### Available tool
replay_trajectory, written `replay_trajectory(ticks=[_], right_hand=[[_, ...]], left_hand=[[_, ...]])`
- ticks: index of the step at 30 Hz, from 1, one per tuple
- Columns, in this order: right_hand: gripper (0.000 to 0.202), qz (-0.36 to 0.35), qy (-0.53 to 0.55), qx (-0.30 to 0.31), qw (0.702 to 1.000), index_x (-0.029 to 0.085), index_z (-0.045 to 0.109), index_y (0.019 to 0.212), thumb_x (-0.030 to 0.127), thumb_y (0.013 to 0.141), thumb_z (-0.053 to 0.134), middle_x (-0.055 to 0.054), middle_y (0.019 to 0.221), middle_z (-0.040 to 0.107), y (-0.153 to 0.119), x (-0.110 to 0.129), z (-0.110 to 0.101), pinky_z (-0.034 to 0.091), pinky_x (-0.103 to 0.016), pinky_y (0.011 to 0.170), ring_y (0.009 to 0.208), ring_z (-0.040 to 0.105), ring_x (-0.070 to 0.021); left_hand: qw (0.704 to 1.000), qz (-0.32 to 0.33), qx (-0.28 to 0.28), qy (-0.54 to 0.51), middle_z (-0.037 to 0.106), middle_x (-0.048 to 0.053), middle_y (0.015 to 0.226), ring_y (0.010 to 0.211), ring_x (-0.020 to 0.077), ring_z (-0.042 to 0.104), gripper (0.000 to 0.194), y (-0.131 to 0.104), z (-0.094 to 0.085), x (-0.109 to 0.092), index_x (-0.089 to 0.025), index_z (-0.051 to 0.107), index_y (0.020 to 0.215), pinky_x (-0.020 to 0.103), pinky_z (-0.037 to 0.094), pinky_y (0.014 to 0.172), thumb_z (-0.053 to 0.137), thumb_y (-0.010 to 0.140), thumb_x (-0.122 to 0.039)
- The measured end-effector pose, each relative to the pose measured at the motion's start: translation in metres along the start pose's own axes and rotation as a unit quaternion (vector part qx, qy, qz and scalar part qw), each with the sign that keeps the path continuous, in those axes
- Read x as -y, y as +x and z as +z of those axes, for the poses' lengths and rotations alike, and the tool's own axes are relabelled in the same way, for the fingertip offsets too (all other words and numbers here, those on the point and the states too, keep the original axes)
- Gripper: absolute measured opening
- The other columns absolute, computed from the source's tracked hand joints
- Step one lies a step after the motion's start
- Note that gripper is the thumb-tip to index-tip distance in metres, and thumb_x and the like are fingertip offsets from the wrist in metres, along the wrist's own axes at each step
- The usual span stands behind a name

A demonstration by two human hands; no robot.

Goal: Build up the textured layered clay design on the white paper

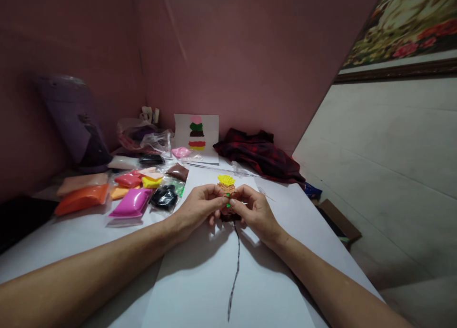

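Note:
In the middle, my left hand [200, 206] and my right hand [255, 211] meet, thumbs and fingertips pinched together. A small bit of green clay [228, 205] shows between them. Just beyond the fingertips is a layered clay shape, with a yellow fringed top [226, 179] and an orange-brown ruffled band [226, 188] below it. A dark brown clay strip [231, 218] shows under the hands; the middle of the shape is hidden by my fingers. From there a dark wavy line [237, 256] runs down the white paper [200, 280] toward me.
Bags of coloured clay lie at left, among them magenta [131, 203], orange [82, 199] and black [164, 197]. Behind stands a card with coloured clay bands [181, 133], beside a crumpled red-and-black cloth [260, 154]. A purple container [73, 123] is at far left, a cardboard box [337, 221] at right.

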State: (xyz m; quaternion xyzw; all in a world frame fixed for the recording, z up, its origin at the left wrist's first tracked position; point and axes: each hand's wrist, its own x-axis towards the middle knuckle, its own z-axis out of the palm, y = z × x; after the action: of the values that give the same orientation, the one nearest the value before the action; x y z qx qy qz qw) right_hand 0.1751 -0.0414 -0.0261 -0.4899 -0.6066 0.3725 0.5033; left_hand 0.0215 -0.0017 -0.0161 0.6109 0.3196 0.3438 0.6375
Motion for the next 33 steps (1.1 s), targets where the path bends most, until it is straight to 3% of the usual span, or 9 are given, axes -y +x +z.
replay_trajectory(ticks=[8,21,33], right_hand=[[0.012,-0.014,0.004,-0.006,1.000,0.017,0.054,0.075,0.027,0.076,0.061,0.002,0.068,0.055,0.0008,-0.0014,-0.0002,0.039,-0.016,0.038,0.052,0.050,-0.0076],[0.011,-0.004,0.002,0.006,1.000,0.018,0.054,0.079,0.028,0.078,0.059,0.000,0.071,0.058,-0.0004,-0.0003,-0.0001,0.041,-0.018,0.041,0.059,0.057,-0.0115],[0.008,-0.026,0.004,0.002,1.000,0.018,0.054,0.077,0.024,0.077,0.059,0.003,0.067,0.057,0.0012,-0.0032,-0.0002,0.041,-0.018,0.042,0.051,0.050,-0.0080]], left_hand=[[1.000,0.002,0.008,0.007,0.055,-0.003,0.053,0.037,0.0049,0.044,0.028,0.0017,-0.0015,0.0029,-0.013,0.053,0.073,0.018,0.033,0.039,0.066,0.072,-0.039],[1.000,-0.003,0.002,0.029,0.055,-0.003,0.053,0.037,0.0048,0.044,0.025,0.0016,-0.0013,0.0019,-0.013,0.051,0.072,0.017,0.034,0.039,0.063,0.072,-0.036],[1.000,-0.004,0.004,0.025,0.055,-0.003,0.054,0.038,0.0053,0.045,0.024,0.0038,-0.0017,0.0043,-0.013,0.051,0.073,0.018,0.034,0.039,0.062,0.073,-0.035]])
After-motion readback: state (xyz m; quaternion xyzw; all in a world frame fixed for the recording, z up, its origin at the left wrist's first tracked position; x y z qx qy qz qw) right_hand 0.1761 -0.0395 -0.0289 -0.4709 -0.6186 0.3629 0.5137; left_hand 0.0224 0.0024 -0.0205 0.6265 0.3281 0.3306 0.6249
